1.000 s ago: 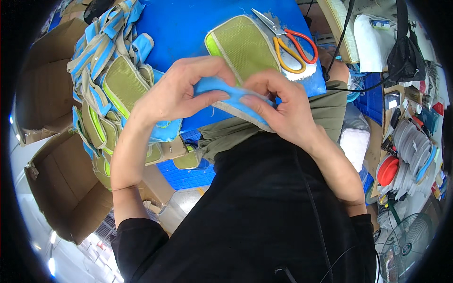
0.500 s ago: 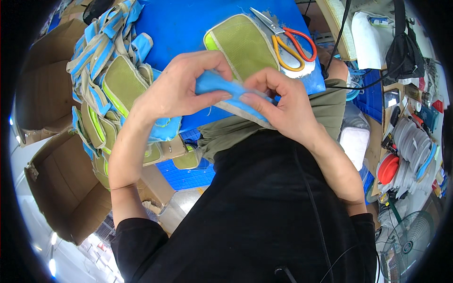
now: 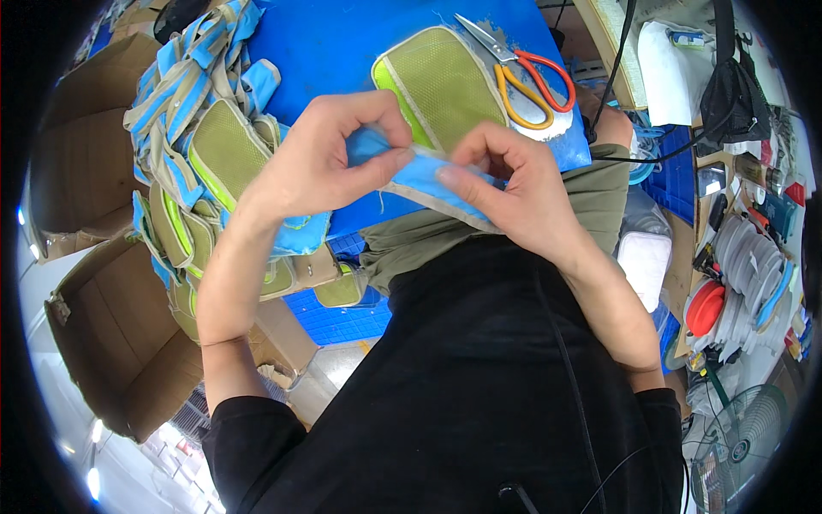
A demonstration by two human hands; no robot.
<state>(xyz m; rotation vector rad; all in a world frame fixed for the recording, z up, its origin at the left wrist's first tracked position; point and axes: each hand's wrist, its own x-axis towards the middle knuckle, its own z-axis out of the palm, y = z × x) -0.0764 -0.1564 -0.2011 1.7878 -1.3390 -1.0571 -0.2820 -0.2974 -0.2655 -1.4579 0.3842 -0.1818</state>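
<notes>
Far left: open cardboard boxes [image 3: 111, 343], flaps up, standing below the table's left edge. Next: a heap of blue-and-green fabric pieces [image 3: 201, 163] with grey trim, spilling over the left edge of the blue table [image 3: 342, 43] and hanging down past it. Centre-left: the left hand [image 3: 321, 163], fingers curled, thumb and forefinger pinched shut on the left end of a blue fabric strip [image 3: 419, 176] with grey binding. The strip is held just above the table's near edge, stretched between both hands, over the person's lap. Centre, behind the hands: a green mesh panel [image 3: 441, 86] with pale edging, lying flat on the table, just beyond the knuckles. Centre-right: the right hand [image 3: 514, 188], fingers bent, thumb and fingertips closed on the strip's right end. Right of the panel: scissors [image 3: 518, 68] with orange and red handles, lying near the table's right edge, apart from both hands. Far right: stacked grey items and a red disc [image 3: 706, 308] on shelving, well apart from the hands.
</notes>
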